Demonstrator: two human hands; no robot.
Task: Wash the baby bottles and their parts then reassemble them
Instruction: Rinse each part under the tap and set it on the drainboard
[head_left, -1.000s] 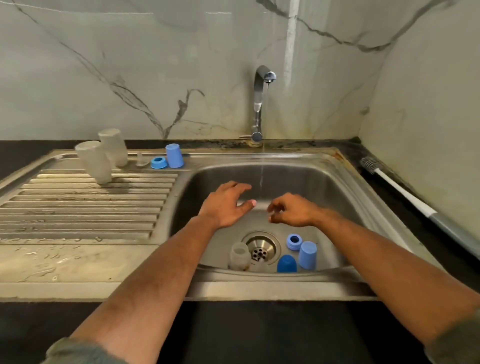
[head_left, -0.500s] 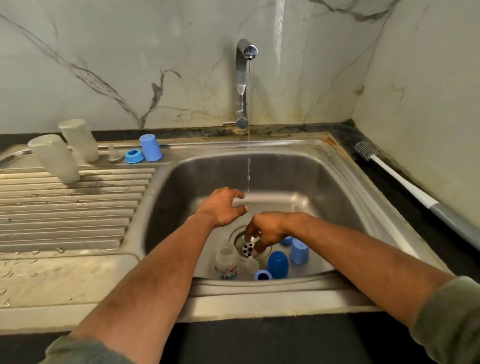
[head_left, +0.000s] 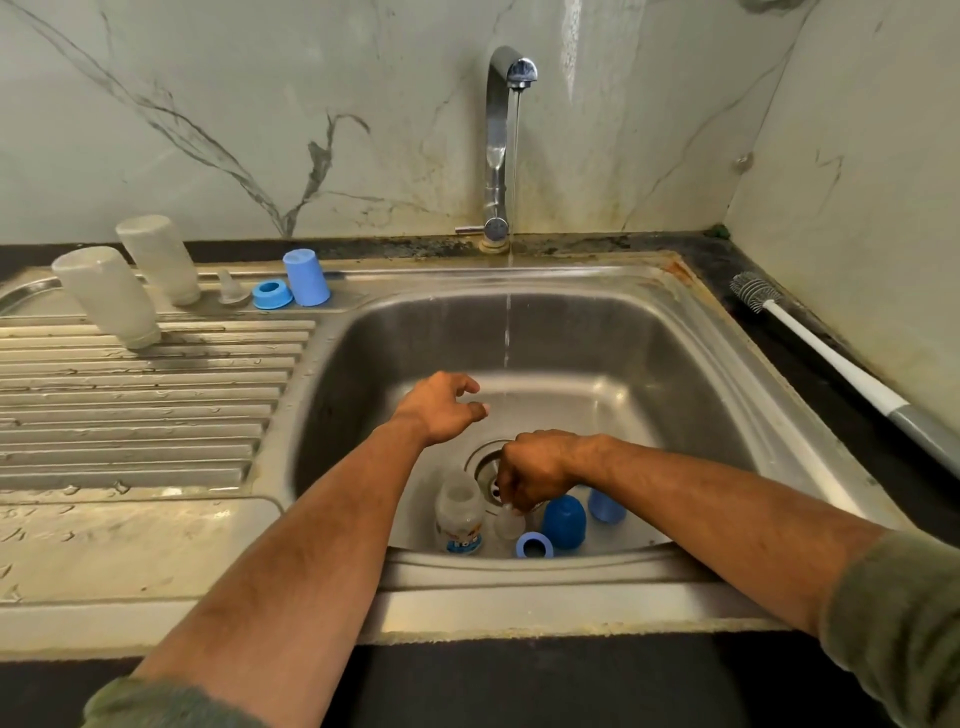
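Note:
In the sink basin (head_left: 675, 364), near its front wall, stands a clear baby bottle (head_left: 460, 512). Beside it are a clear nipple (head_left: 509, 525), a blue ring (head_left: 534, 545), a dark blue cap (head_left: 564, 519) and a light blue cap (head_left: 605, 505). My right hand (head_left: 535, 470) reaches down over the drain, its curled fingertips pinching the top of the clear nipple. My left hand (head_left: 441, 408) hovers above the basin floor with loosely curled fingers, holding nothing. On the drainboard stand two upturned bottles (head_left: 109, 296) (head_left: 158, 260), a nipple (head_left: 232, 288), a blue ring (head_left: 272, 294) and a light blue cap (head_left: 306, 278).
The faucet (head_left: 498, 140) runs a thin stream into the basin just beyond my left hand. A white-handled bottle brush (head_left: 831, 358) lies on the dark counter at the right, along the wall. The ribbed drainboard (head_left: 130, 415) spreads to the left.
My right hand has dropped from under the water stream to the front of the basin and closed its fingertips on the clear nipple. The view tipped downward. My left hand stayed hovering.

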